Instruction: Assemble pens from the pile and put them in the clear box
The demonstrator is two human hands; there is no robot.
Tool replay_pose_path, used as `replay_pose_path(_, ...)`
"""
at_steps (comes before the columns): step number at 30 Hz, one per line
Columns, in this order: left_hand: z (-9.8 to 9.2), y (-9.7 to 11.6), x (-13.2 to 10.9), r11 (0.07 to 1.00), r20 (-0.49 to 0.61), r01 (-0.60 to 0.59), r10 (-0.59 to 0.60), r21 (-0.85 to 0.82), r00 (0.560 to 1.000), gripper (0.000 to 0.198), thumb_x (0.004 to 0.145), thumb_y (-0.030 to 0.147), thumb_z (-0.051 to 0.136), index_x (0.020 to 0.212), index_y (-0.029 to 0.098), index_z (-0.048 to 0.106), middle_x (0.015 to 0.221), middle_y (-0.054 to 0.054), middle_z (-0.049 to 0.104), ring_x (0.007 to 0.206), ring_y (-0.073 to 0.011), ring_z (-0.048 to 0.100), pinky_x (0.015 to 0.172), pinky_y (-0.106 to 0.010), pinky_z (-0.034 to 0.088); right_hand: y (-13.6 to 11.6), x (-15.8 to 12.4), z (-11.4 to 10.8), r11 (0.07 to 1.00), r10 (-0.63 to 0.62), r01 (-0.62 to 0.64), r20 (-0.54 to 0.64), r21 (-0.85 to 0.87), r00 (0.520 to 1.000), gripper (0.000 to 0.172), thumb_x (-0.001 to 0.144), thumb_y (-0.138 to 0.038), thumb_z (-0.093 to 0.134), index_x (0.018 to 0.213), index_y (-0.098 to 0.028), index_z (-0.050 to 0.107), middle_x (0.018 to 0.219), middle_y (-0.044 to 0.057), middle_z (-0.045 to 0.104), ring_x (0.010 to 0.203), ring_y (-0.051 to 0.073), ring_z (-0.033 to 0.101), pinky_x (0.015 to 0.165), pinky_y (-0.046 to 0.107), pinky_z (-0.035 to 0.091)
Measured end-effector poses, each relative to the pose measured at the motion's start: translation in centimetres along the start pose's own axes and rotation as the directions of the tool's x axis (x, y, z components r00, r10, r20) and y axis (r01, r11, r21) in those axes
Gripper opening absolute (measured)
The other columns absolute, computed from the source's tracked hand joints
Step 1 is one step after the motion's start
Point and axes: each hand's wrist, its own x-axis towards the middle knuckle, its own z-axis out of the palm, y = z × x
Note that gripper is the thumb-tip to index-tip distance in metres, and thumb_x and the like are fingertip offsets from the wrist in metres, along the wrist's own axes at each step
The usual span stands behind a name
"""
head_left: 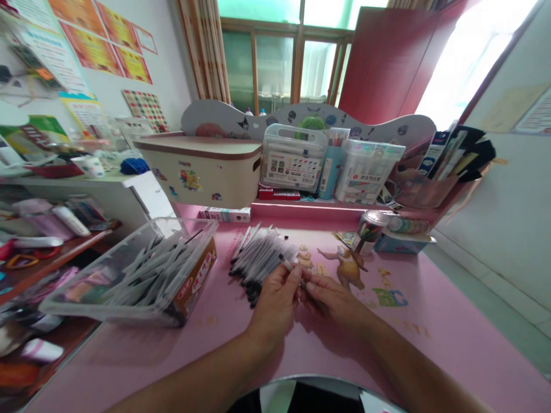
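Note:
My left hand (275, 301) is closed around a thin pen (284, 262), whose dark end sticks out above the thumb and index finger. Pressed close against it, my right hand (333, 298) pinches toward the pen's other end, which the fingers mostly hide. Just beyond and left of my hands, a heap of clear-barrelled pens (262, 261) lies on the pink desk (215, 355), most with black ends facing me. Farther left stands a clear plastic bin (103, 312) filled with many pens or pen parts.
A lidded cream box (206, 172), a marker case (295, 158) and a clear case of markers (368, 172) stand on the raised back shelf. At right are a pen holder (424, 192) and a clear jar (370, 229). Cluttered shelves (55, 252) border the desk's left side.

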Motion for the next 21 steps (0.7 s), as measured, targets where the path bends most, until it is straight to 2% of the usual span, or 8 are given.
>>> replay_pose_path(2, -0.3, -0.6, 0.1, 1.0, -0.009, -0.023, 0.023, -0.009, 1.0, 0.038, 0.077, 0.054, 0.068, 0.076, 0.017, 0.058, 0.048, 0.006, 0.048, 0.043, -0.0068, 0.038, 0.045, -0.019, 0.029, -0.4, -0.1, 0.3, 0.999, 0.014, -0.013, 0.02, -0.045, 1.0, 0.033, 0.086, -0.048, 0.063, 0.082, -0.016, 0.065, 0.059, -0.002, 0.05, 0.046, 0.007, 0.034, 0.043, 0.023, 0.019)
replay_pose_path(5, -0.7, -1.2, 0.2, 0.999, -0.007, -0.048, 0.048, -0.02, 0.999, 0.04, 0.079, 0.056, 0.066, 0.075, 0.018, 0.054, 0.048, 0.006, 0.049, 0.044, -0.0075, 0.04, 0.047, -0.019, 0.032, -1.4, -0.4, 1.1, 0.999, 0.039, -0.039, 0.012, -0.003, 0.999, 0.028, 0.082, -0.043, 0.065, 0.078, -0.015, 0.062, 0.062, -0.002, 0.05, 0.044, 0.005, 0.027, 0.041, 0.022, 0.014)
replay_pose_path(10, -0.7, -1.1, 0.5, 0.997, 0.042, -0.052, 0.055, -0.053, 0.998, 0.04, 0.079, 0.055, 0.067, 0.074, 0.018, 0.054, 0.048, 0.005, 0.051, 0.044, -0.0084, 0.043, 0.049, -0.02, 0.036, -2.6, -0.5, 2.0, 0.994, 0.106, -0.106, -0.014, 0.014, 0.994, 0.023, 0.081, -0.038, 0.059, 0.074, -0.017, 0.058, 0.047, -0.01, 0.029, 0.039, 0.005, 0.016, 0.035, 0.021, 0.008)
replay_pose_path(14, -0.8, -1.0, 0.6, 0.996, 0.042, -0.048, 0.051, -0.073, 0.998, 0.038, 0.078, 0.053, 0.069, 0.074, 0.018, 0.055, 0.05, 0.005, 0.051, 0.047, -0.0085, 0.044, 0.051, -0.02, 0.038, -2.5, -0.5, 1.9, 0.998, 0.067, -0.067, 0.019, 0.009, 0.998, 0.026, 0.081, -0.042, 0.063, 0.076, -0.017, 0.058, 0.047, -0.01, 0.03, 0.038, 0.005, 0.018, 0.034, 0.021, 0.009)
replay_pose_path(21, -1.0, -0.9, 0.3, 0.997, 0.035, -0.06, 0.061, -0.05, 0.998, 0.038, 0.079, 0.052, 0.068, 0.071, 0.018, 0.054, 0.048, 0.006, 0.049, 0.044, -0.0073, 0.042, 0.049, -0.018, 0.037, -1.5, -0.8, 1.7, 0.988, 0.109, -0.112, 0.027, 0.11, 0.994, 0.029, 0.083, -0.045, 0.064, 0.081, -0.016, 0.058, 0.05, -0.011, 0.031, 0.038, 0.004, 0.014, 0.033, 0.018, 0.009)
